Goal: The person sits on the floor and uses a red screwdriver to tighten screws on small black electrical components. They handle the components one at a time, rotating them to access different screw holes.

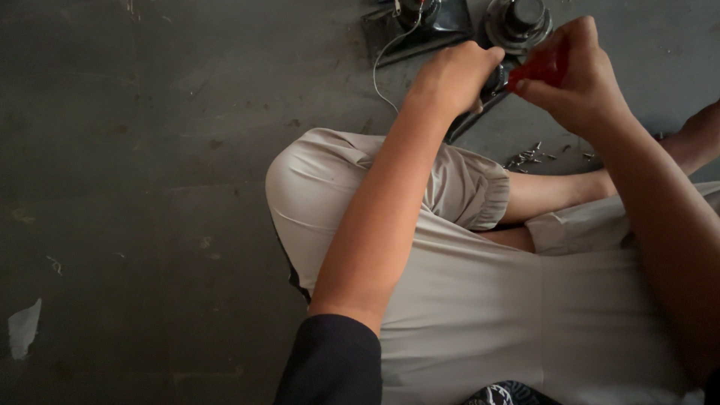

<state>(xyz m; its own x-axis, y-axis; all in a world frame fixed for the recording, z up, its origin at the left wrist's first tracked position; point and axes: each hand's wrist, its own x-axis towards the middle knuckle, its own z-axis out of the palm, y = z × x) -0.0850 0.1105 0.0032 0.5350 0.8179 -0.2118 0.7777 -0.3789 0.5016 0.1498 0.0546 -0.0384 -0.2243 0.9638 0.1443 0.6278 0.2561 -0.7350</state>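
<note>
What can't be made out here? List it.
Head view only:
- Dark part under the left hand: the fist covers it.
- Red tool in the right hand: its tip is hidden by fingers.
- Round metal parts: cut off by the top edge.
- Small screws on the floor: too small to count.

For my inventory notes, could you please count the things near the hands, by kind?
Hands: 2, left hand, right hand
Red tool handle: 1
Round dark metal parts: 2
White wire: 1
Pile of small screws: 1
Total: 7
</note>
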